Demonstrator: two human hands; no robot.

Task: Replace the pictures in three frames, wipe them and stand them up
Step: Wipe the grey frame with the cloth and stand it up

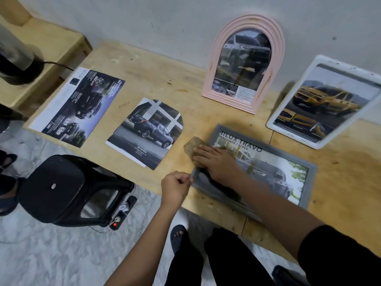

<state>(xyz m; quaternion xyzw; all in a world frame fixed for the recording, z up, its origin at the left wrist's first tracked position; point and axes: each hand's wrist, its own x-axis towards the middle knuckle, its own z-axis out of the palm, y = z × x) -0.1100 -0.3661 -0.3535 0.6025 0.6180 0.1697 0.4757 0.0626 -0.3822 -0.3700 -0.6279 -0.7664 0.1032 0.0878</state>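
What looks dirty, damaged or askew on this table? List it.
The pink arched frame standing at the wall has a brown streak down its glass and orange marks on its sides. The white frame leans crooked, tilted sideways. The flat grey frame shows yellowish smears on its glass.

Wooden table (185, 83), top scuffed and stained.
10 o'clock: brochure page (78, 106), flat, at the left edge.
9 o'clock: arch-cut truck picture (146, 133), flat.
12 o'clock: pink arched frame (245, 65), upright by the wall.
2 o'clock: white frame (321, 104), tilted back.
5 o'clock: grey frame (274, 170), flat, near the front edge.
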